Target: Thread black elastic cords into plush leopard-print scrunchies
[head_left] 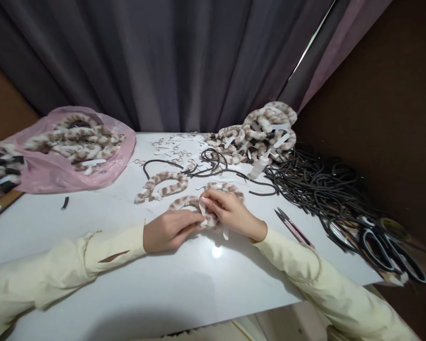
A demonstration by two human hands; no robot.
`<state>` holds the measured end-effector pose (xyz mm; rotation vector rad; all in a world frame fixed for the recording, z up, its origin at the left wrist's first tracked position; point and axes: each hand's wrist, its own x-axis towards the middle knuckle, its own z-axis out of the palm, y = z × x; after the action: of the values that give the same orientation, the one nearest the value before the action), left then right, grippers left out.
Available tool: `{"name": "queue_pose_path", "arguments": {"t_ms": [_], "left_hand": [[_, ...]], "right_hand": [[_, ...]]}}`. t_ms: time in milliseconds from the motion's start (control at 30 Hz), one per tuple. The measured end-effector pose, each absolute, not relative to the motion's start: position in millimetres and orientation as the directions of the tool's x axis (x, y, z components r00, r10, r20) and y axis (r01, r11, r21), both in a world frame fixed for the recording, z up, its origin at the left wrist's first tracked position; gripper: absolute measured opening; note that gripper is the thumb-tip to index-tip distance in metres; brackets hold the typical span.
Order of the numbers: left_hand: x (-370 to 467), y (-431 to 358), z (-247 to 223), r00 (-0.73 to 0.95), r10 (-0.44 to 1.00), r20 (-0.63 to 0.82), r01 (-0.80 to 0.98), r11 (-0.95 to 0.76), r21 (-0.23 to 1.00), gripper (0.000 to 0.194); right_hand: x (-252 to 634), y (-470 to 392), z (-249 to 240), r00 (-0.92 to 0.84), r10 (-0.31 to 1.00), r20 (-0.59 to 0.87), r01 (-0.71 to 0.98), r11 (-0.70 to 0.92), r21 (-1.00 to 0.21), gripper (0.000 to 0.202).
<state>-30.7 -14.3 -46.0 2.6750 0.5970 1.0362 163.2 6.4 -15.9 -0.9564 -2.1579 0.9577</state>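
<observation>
A fluffy brown-and-white striped tube (184, 202) lies curved on the table under both of my hands. My left hand (172, 228) is closed, its fingertips pinching the tube's near end. Just right of it, my right hand (232, 213) pinches a small white strip (202, 206) against the tube. A second white strip (226, 233) pokes out below my right hand. Behind that hand another striped fluffy piece (230, 187) is partly covered. One more fluffy loop (166, 184) rests a little farther back, apart from my hands.
A pink plastic bag (117, 173) full of fluffy loops stands left. At the back right are a fluffy heap (270, 121), a small clear bottle (258, 166) and a pile of black cords (315, 182). Thread snips (294, 228) and large scissors (383, 251) lie right; metal rings (181, 155) are scattered behind.
</observation>
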Motion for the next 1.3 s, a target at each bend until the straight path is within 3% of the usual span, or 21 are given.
{"name": "queue_pose_path", "arguments": {"t_ms": [167,300,367,467,667,933,1133,1300], "left_hand": [[-29,-14,-46,0.618,0.407,0.673,0.28,-0.913,0.296,0.018],[-33,-12,-47,0.618,0.347,0.705,0.29,-0.935,0.206,0.023],[-34,-11,-47,0.626,0.32,0.711,0.309,-0.939,0.151,0.026],[-35,-10,-47,0.639,0.278,0.717,0.321,-0.944,0.08,0.03],[-34,-9,-44,0.718,0.151,0.679,0.268,-0.961,-0.069,0.025],[-30,-12,-37,0.771,0.028,0.637,0.214,-0.952,-0.218,0.012],[-33,-10,-40,0.74,0.12,0.662,0.262,-0.957,-0.12,0.02],[-35,-8,-50,0.639,0.269,0.721,0.303,-0.949,0.086,0.02]], "right_hand": [[166,7,-14,-0.591,0.807,-0.016,0.207,0.132,-0.969,0.033],[169,11,-15,-0.648,0.747,-0.152,0.131,-0.088,-0.988,0.043],[170,11,-13,-0.649,0.735,-0.199,0.137,-0.144,-0.98,0.036],[170,11,-10,-0.642,0.735,-0.216,0.167,-0.141,-0.976,0.026],[165,5,-11,-0.603,0.761,-0.239,0.195,-0.151,-0.969,0.027],[157,2,-18,-0.573,0.802,-0.166,0.317,0.03,-0.948,0.018],[158,-1,-14,-0.582,0.807,-0.098,0.258,0.069,-0.964,0.02],[158,-7,-12,-0.568,0.817,-0.096,0.194,0.019,-0.981,0.019]]}}
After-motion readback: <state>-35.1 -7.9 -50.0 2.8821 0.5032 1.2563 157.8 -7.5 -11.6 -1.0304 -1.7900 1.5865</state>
